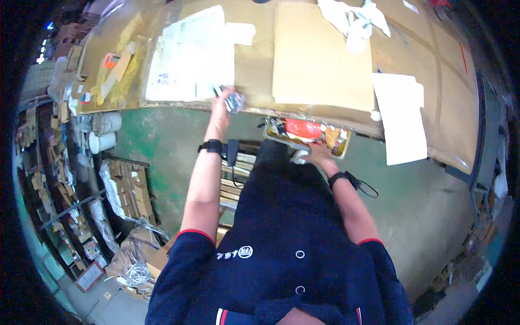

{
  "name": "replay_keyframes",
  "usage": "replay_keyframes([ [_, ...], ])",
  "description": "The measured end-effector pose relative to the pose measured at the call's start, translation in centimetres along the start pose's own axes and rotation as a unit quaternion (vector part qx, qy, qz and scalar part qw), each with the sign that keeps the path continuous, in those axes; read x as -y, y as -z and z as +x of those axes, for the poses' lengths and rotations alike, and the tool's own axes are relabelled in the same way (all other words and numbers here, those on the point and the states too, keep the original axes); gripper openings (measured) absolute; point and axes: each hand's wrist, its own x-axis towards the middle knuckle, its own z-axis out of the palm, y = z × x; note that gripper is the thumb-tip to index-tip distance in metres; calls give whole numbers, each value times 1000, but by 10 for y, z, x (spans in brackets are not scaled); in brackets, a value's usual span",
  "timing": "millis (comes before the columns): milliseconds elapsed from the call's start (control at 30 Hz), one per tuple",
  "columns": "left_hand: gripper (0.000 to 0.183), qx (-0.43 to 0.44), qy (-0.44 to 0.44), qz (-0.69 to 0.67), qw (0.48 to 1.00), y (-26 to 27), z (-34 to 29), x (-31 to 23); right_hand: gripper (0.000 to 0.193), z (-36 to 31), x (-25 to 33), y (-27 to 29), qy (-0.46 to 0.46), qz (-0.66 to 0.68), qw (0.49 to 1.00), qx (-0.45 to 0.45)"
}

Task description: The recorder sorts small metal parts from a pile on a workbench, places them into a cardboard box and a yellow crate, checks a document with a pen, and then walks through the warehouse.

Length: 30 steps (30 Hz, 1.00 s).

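At the table's front edge, my left hand (221,104) is closed around a small item in clear, shiny plastic (234,102); its exact kind is blurred. A dark end pokes out above the fingers. Lower and to the right, my right hand (320,154) grips the front rim of a shallow yellowish drawer (340,151) that juts out under the table. Its fingers reach over the rim, with the thumb on the near side. Inside the drawer lie a red-orange packet (303,128) and several small things I cannot make out.
The cardboard-covered table (254,65) carries white sheets (189,54), a brown cardboard sheet (325,70) and a crumpled white cloth (357,24). One white paper (403,119) hangs over the front edge. An orange tape dispenser (111,60) lies far left. Loaded shelves (59,189) and cartons (127,189) stand left.
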Motion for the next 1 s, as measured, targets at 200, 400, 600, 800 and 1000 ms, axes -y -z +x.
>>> replay_keyframes([
  [200, 20, 39, -15, 19, 999, -2, 3, 0, 61, -5, -12, -20, -9, 3, 998, -56],
  [400, 19, 18, -18, -3, 1000, 3, 8, 5, 76, -44, -16, -22, 13, -53, 986, -156],
  [600, 17, 18, -12, 5, 1000, 1, 1, 2, 63, -86, -27, -31, 28, -33, 984, -171],
  [800, 20, 60, 10, -12, 998, 8, 11, 3, 41, -102, -22, 15, -3, 202, 979, -25],
  [1000, 19, 46, 31, -26, 998, 8, 13, 6, 30, -100, 17, 162, 124, 503, 839, -167],
])
